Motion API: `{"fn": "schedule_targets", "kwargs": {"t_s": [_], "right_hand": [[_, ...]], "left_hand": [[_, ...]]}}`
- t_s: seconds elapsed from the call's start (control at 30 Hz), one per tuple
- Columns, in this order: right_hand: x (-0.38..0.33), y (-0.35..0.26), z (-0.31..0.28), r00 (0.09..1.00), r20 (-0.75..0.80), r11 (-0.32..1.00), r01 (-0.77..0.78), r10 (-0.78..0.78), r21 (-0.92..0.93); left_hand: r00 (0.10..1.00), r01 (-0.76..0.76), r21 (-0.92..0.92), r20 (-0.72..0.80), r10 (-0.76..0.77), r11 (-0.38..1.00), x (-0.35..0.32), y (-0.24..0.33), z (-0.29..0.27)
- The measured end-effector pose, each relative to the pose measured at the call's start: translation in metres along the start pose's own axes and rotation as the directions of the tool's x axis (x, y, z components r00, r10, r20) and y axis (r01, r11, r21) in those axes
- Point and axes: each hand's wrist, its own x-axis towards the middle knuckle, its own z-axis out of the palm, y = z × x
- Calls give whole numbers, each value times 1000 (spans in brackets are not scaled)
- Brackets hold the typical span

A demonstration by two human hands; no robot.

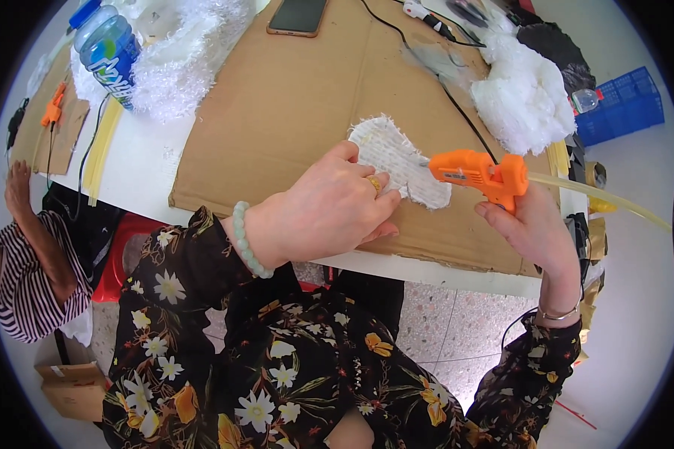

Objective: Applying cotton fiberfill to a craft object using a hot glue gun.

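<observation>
My left hand (329,209) presses flat on a white fuzzy fabric piece (397,153) lying on a brown cardboard sheet (292,105); a ring sits on one finger and a pale bead bracelet on the wrist. My right hand (535,232) grips an orange glue gun (479,173) by its handle, nozzle pointing left at the right edge of the fabric piece. A pale glue stick (599,196) juts out of the gun's back toward the right. A black cord (457,105) runs from the gun across the cardboard.
A plastic bottle (108,46) and white fluffy fabric (180,60) lie at top left, a phone (298,16) at top centre, a white stuffing heap (528,97) and a blue basket (621,105) at right. Another person in a striped sleeve (26,277) is at left.
</observation>
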Motion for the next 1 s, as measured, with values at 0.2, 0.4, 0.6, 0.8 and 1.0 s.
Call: {"fn": "schedule_targets", "kwargs": {"t_s": [0.2, 0.4, 0.6, 0.8, 1.0], "right_hand": [[-29, 30, -4, 997, -34, 918, -53, 72, 392], [-35, 39, 3, 988, 12, 709, -120, 156, 694], [-27, 45, 29, 996, -83, 713, 50, 12, 699], [-22, 39, 38, 990, -93, 830, -40, 110, 556], [-13, 30, 41, 988, -154, 902, 52, 16, 428]], "left_hand": [[981, -82, 35, -175, 87, 996, 4, -5, 12], [980, -54, 37, -189, 60, 998, -3, -2, 3], [980, -49, 77, -189, 63, 996, -4, 1, -3], [983, -86, 16, -163, 87, 996, 9, -7, 16], [987, -56, 35, -148, 60, 998, -1, -3, 4]]}}
